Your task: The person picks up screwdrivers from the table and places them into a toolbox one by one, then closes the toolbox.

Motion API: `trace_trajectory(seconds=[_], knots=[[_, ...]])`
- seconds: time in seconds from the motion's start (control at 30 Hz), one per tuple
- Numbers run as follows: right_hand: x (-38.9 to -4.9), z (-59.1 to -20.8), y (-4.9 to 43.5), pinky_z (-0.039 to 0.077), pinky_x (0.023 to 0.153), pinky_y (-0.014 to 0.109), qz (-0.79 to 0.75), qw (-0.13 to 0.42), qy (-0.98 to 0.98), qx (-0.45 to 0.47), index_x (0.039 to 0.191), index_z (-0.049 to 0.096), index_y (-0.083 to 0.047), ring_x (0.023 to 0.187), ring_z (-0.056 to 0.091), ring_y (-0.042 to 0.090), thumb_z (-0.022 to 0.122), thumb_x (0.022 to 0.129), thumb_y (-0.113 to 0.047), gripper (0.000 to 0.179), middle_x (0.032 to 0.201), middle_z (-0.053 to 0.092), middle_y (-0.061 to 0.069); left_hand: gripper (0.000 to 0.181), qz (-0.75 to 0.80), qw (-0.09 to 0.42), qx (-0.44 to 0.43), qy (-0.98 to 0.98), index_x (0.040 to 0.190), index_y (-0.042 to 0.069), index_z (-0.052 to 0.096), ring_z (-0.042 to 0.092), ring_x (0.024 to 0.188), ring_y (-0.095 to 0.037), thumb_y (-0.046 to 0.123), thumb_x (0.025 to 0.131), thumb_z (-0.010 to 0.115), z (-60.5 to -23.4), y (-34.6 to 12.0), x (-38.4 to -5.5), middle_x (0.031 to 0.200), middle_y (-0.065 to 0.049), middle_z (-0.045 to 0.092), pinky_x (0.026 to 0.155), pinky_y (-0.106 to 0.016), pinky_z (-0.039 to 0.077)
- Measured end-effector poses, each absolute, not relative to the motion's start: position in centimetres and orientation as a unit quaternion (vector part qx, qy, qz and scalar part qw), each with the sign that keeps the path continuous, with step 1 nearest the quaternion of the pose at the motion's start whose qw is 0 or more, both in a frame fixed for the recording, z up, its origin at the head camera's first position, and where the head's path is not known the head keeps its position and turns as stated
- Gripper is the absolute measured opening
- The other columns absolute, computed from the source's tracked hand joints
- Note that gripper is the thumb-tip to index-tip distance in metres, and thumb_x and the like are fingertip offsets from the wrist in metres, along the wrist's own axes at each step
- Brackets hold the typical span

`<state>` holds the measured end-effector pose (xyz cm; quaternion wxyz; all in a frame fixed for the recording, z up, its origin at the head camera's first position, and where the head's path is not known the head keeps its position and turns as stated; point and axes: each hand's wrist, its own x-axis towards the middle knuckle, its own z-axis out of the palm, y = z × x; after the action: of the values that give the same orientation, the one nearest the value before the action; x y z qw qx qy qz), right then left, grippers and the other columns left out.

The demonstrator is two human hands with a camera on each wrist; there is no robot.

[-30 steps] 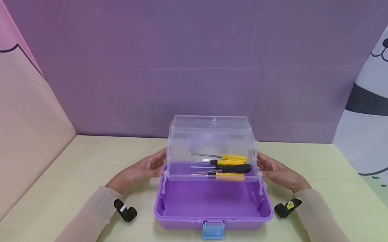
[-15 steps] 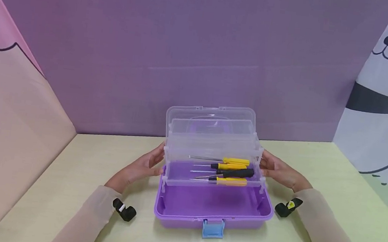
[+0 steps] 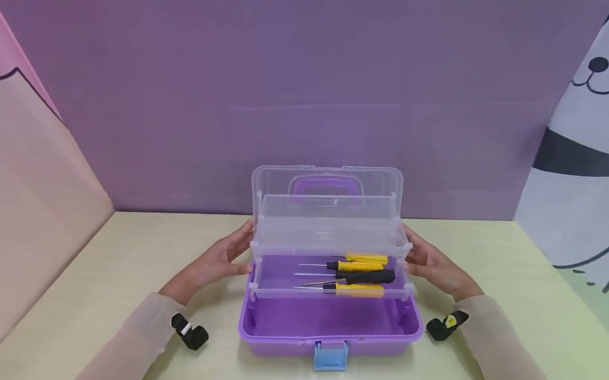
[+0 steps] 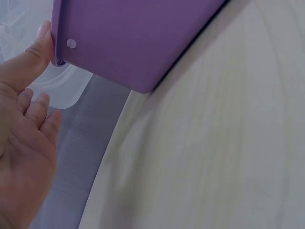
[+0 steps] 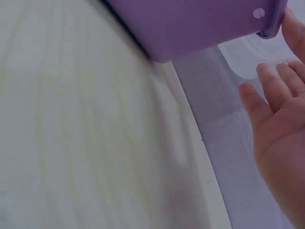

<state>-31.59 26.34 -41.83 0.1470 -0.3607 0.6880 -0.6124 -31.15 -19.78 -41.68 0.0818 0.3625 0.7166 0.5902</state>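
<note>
A purple toolbox (image 3: pixel 377 347) stands with its clear lid (image 3: pixel 383 181) tipped back and a purple handle (image 3: pixel 327 181) showing through it. Two clear trays are unfolded over the base; the lower tray (image 3: pixel 276 274) bears several screwdrivers, some with yellow handles and one with a black handle (image 3: pixel 373 276). My left hand (image 3: pixel 213 262) is at the left side, thumb at the purple rim and fingers loosely extended by the lid. Mirroring it, my right hand (image 3: pixel 435 267) has its thumb by the right rim and its fingers (image 5: pixel 274 90) extended behind. The fingertips are partly hidden in the head view.
A blue latch (image 3: pixel 330 357) hangs down at the toolbox's front. The pale wooden table (image 3: pixel 104 293) runs back to a purple cloth backdrop (image 3: pixel 179 109). Black wrist cameras, left (image 3: pixel 190 331) and right (image 3: pixel 446 326), sit on the sleeves.
The lid has swung back, so its top edge and handle show behind the trays. The screwdriver tray has sunk lower toward the front. Both hands stay at the box's sides.
</note>
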Motion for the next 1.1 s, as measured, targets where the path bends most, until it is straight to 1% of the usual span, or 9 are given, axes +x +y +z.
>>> trace_trajectory(seconds=[0.07,0.1,0.2,0.37,0.53,0.77,0.83,1.0,1.1], knots=[[-31.6,-41.8,26.3,0.045,0.097,0.025,-0.606,0.134,0.699,-0.354,0.153,0.001,-0.016,0.117,0.054,0.009,0.052,0.093,0.002,0.081,0.147,0.032,-0.015,0.099,0.588,0.071,0.372,0.715,0.150,0.001,0.002,0.014,0.142,-0.024,0.008,0.081,0.072,-41.6,-19.7,-31.1,0.157,-0.016,0.000,0.110,-0.016,0.021],[-31.6,-41.8,26.3,0.045,0.097,0.025,-0.603,0.128,0.705,-0.350,0.153,0.002,-0.016,0.117,0.054,0.009,0.053,0.093,0.002,0.081,0.148,0.029,-0.015,0.098,0.586,0.066,0.375,0.715,0.150,0.001,0.002,0.015,0.142,-0.020,0.006,0.081,0.072,-41.5,-19.7,-31.1,0.157,-0.016,-0.001,0.109,-0.013,0.022],[-31.6,-41.9,26.4,0.046,0.095,0.025,-0.601,0.116,0.707,-0.355,0.153,0.003,-0.015,0.115,0.055,0.009,0.052,0.093,0.003,0.079,0.153,0.022,-0.011,0.098,0.581,0.054,0.381,0.718,0.150,0.000,0.003,0.020,0.141,-0.008,0.004,0.080,0.072,-41.5,-19.6,-31.1,0.157,-0.017,-0.001,0.109,-0.014,0.022],[-31.5,-41.9,26.3,0.045,0.096,0.023,-0.602,0.101,0.702,-0.367,0.152,0.003,-0.011,0.119,0.051,0.006,0.051,0.093,0.003,0.077,0.157,0.015,-0.005,0.097,0.576,0.043,0.373,0.726,0.149,0.000,0.005,0.021,0.140,-0.006,0.005,0.079,0.073,-41.3,-19.6,-30.8,0.157,-0.017,-0.001,0.109,-0.014,0.023],[-31.6,-41.9,26.0,0.044,0.095,0.020,-0.597,0.091,0.702,-0.379,0.152,0.003,-0.007,0.126,0.041,0.003,0.050,0.093,0.006,0.076,0.155,0.018,-0.011,0.096,0.575,0.032,0.367,0.731,0.149,-0.001,0.008,0.024,0.137,0.000,0.005,0.079,0.073,-41.2,-19.8,-30.5,0.156,-0.018,0.002,0.108,-0.013,0.024],[-31.1,-41.9,26.0,0.044,0.096,0.019,-0.602,0.090,0.704,-0.365,0.152,0.005,-0.011,0.124,0.043,0.000,0.052,0.093,0.002,0.078,0.153,0.020,-0.014,0.094,0.572,0.025,0.375,0.729,0.149,-0.002,0.009,0.027,0.133,0.005,0.000,0.079,0.071,-41.3,-19.6,-30.4,0.155,-0.020,0.004,0.108,-0.013,0.023],[-31.0,-41.9,26.0,0.043,0.097,0.020,-0.608,0.093,0.702,-0.360,0.152,0.005,-0.010,0.125,0.042,-0.001,0.053,0.092,0.002,0.078,0.154,0.019,-0.011,0.093,0.570,0.020,0.375,0.731,0.149,-0.002,0.010,0.027,0.133,0.006,0.000,0.079,0.071,-41.4,-19.6,-30.4,0.155,-0.021,0.005,0.108,-0.013,0.024],[-30.8,-41.9,25.8,0.040,0.099,0.019,-0.620,0.095,0.697,-0.347,0.151,0.003,-0.005,0.129,0.035,-0.007,0.052,0.090,0.008,0.080,0.159,0.006,0.008,0.091,0.568,0.006,0.373,0.734,0.148,-0.004,0.012,0.029,0.132,0.007,-0.002,0.079,0.071,-41.5,-19.8,-30.1,0.154,-0.024,0.007,0.107,-0.013,0.026],[-30.7,-41.9,25.8,0.039,0.099,0.018,-0.620,0.091,0.702,-0.338,0.151,0.003,-0.003,0.128,0.035,-0.009,0.052,0.089,0.009,0.079,0.158,0.003,0.016,0.090,0.566,0.002,0.365,0.739,0.148,-0.005,0.013,0.028,0.136,-0.001,-0.002,0.079,0.071,-41.5,-19.8,-29.8,0.154,-0.024,0.009,0.106,-0.013,0.027]])
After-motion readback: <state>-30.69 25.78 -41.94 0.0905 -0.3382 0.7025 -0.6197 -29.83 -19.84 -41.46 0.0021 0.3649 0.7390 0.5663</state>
